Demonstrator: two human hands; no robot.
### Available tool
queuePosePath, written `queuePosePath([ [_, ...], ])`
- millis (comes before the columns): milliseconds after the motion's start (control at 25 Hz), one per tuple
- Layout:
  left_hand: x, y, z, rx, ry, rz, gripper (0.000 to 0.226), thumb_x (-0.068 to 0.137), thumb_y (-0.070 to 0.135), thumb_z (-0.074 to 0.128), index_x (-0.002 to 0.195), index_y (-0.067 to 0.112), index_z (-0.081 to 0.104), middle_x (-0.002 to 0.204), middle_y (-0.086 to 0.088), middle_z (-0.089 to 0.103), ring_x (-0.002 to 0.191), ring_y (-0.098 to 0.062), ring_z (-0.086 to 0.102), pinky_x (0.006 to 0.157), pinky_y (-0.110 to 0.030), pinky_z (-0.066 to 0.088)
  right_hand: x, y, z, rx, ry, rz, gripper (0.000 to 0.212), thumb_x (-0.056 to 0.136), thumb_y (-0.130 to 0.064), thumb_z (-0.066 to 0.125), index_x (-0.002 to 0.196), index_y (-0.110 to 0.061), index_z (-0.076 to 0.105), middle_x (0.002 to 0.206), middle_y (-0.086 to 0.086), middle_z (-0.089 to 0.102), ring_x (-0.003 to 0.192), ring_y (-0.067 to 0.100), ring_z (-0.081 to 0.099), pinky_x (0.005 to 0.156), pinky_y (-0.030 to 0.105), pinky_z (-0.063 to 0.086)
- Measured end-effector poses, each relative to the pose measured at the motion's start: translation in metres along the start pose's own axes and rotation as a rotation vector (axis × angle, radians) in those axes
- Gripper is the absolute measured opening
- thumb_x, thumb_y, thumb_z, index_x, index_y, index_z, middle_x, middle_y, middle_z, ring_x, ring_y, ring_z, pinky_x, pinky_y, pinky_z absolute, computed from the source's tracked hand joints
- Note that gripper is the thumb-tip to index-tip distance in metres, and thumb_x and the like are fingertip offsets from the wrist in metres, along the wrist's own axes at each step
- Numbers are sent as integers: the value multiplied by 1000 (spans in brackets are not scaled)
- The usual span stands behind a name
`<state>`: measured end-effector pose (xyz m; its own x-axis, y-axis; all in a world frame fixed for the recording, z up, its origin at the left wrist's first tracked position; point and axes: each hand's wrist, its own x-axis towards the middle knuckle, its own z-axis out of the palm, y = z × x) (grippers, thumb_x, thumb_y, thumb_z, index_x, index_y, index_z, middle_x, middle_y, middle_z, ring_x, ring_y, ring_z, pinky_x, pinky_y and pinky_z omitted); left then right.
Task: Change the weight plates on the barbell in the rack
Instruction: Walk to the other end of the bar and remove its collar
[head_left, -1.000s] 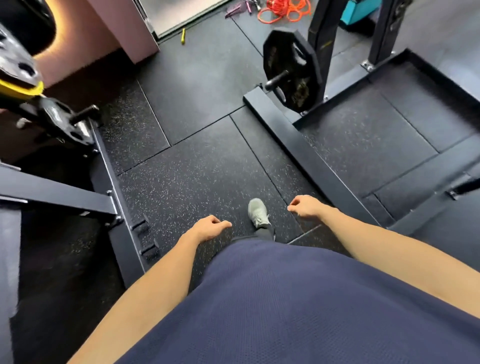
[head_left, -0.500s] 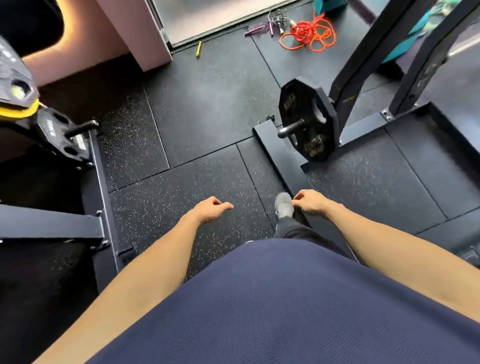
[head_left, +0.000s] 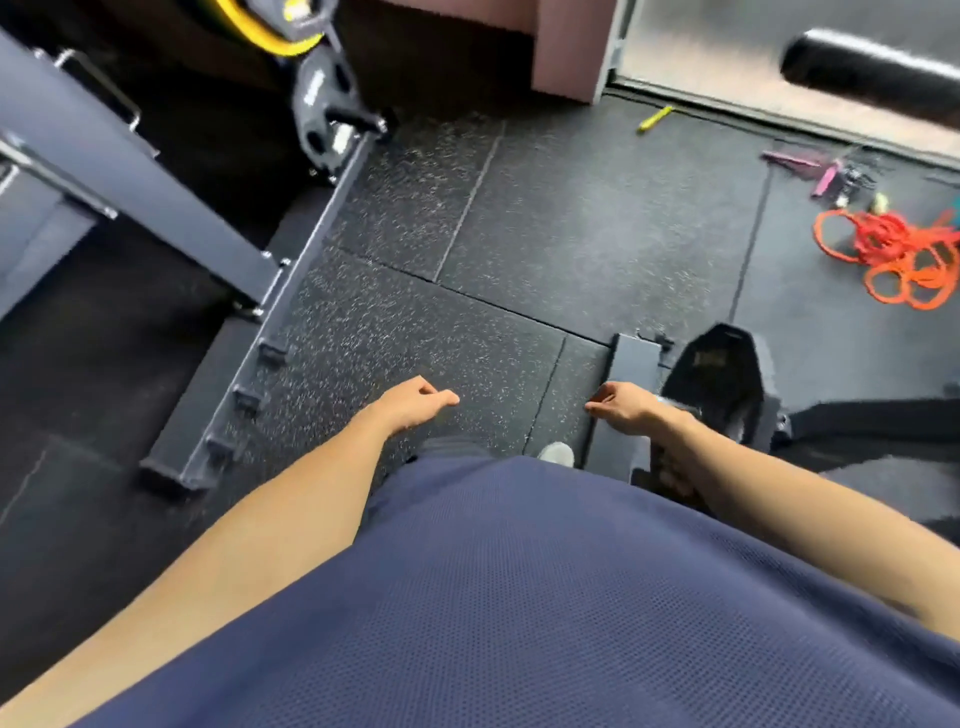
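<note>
one head-worn wide-angle view looks steeply down over the person's chest at the nearby rubber floor (head_left: 571, 218).

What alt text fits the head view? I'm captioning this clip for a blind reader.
Looking down, a person's empty left hand and right hand hang loosely curled over speckled rubber floor. A black weight plate sits low beside the right hand; orange bands lie farther right.

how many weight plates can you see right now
3, maybe more hidden. A black plate stands on a storage peg by the right hand. At upper left, a dark grey plate hangs below a yellow-rimmed plate, partly cropped by the frame.
</note>
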<state>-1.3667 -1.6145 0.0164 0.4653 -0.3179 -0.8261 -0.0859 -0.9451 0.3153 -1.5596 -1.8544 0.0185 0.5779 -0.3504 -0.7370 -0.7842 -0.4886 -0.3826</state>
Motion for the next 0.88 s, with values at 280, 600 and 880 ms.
queuePosePath([
  [280, -11, -57, -6, -382, 139, -197, 44, 85, 61, 56, 108, 23, 53, 96, 5, 48, 95, -19, 47, 85, -39, 37, 64, -96, -26, -363, -186, -190, 35, 96, -24, 52, 122, -1, 60, 126, 17, 60, 118, 31, 55, 94, 33, 43],
  [600, -10, -117, -10, -691, 231, -284, 34, 87, 56, 57, 81, 25, 44, 80, 7, 42, 78, -16, 45, 72, -30, 34, 112, -220, -2, -677, -225, -411, 39, 94, -31, 57, 126, -9, 57, 125, 13, 62, 114, 29, 58, 91, 29, 43],
  [880, -23, -141, -38, -836, 334, -377, 53, 88, 55, 58, 124, 19, 49, 122, -4, 52, 114, -23, 51, 95, -36, 40, 133, -304, 10, -727, -314, -503, 50, 92, -36, 60, 134, -12, 48, 121, 16, 63, 102, 31, 64, 84, 33, 49],
])
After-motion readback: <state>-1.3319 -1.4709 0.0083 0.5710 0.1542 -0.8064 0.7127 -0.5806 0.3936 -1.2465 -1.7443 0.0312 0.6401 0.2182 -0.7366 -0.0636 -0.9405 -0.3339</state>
